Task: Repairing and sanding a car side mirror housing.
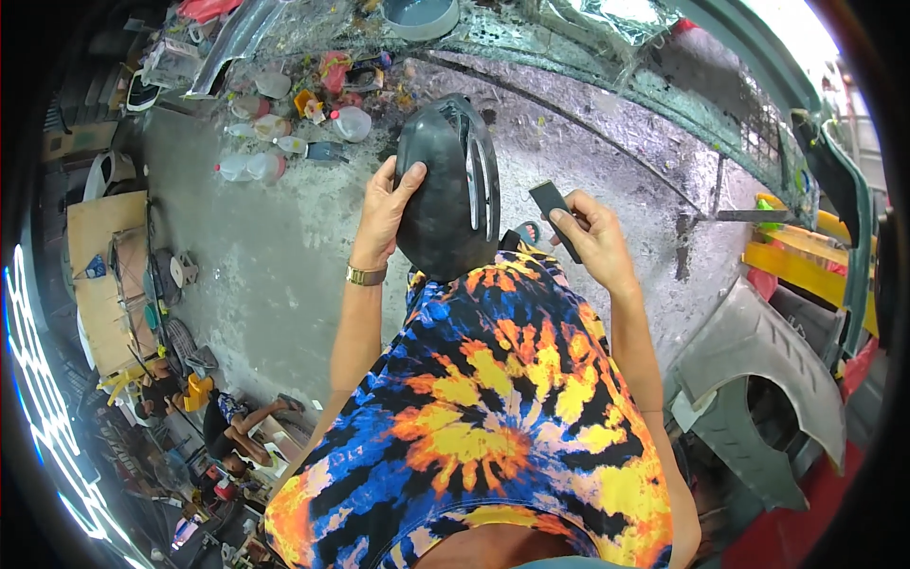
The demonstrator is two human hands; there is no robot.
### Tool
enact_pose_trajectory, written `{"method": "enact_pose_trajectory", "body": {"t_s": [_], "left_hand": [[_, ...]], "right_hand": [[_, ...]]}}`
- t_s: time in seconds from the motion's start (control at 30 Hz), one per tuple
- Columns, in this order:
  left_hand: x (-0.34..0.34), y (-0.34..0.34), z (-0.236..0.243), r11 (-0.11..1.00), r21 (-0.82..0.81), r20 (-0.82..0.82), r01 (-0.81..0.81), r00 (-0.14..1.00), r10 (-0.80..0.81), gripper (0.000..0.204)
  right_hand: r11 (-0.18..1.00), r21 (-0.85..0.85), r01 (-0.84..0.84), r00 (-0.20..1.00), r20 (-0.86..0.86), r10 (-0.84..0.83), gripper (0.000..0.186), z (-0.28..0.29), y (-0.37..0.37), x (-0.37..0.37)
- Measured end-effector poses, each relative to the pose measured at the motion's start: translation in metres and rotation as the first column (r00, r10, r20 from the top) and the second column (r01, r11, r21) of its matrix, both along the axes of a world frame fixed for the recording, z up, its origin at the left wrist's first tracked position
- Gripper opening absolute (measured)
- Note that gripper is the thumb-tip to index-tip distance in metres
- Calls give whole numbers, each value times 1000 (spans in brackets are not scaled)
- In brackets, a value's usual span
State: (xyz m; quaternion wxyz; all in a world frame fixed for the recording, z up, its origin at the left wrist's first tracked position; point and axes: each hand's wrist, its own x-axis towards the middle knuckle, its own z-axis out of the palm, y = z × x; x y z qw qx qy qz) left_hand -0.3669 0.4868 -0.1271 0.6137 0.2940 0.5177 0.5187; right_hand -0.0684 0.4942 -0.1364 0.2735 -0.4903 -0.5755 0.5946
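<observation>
A glossy black, rounded shell [436, 194], shaped like a car's side mirror cover, is held upright in front of my body. Slots run down its right side. My left hand [387, 211] grips its left edge, with the thumb over the front face and the other fingers mostly hidden behind. A watch circles that wrist. To the right of the shell, apart from it, my right hand [594, 232] pinches a dark, flat rectangular block [550, 201] between thumb and fingers. The block looks like a sanding block, tilted with its top end toward the shell.
Several plastic bottles [351, 123] and scraps stand on the concrete floor at far left. A grey basin [420, 19] sits on the metal frame [654, 104] ahead. Grey car fenders [758, 356] lean at right. Other people [248, 431] sit among clutter at lower left.
</observation>
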Motion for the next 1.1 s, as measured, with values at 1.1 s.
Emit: {"method": "enact_pose_trajectory", "body": {"t_s": [1.1], "left_hand": [[87,-73,34,833,325,-770,447,637,-41,19]], "right_hand": [[882,367,295,929,108,-355,18,-18,36,2]]}}
